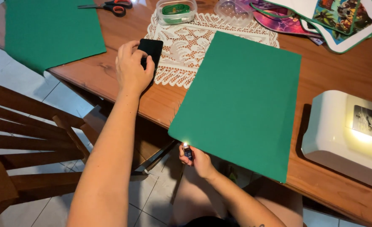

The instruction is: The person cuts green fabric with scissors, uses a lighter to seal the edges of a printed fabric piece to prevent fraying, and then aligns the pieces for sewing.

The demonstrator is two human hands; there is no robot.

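My left hand (132,67) rests on a small black rectangular object (152,49) lying at the edge of a white lace doily (190,42) on the wooden table (337,63). My right hand (198,159) is below the table edge, gripping a small dark lighter (187,152) with a lit flame. The flame touches the near edge of a large green fabric sheet (240,96), which overhangs the table's front.
A second green sheet (47,29) lies at the far left with orange-handled scissors (110,6) behind it. Two clear plastic containers (176,11) and colourful fabric pieces (337,17) sit at the back. A white sewing machine (341,134) with its lamp on stands right. A wooden chair (30,138) is left.
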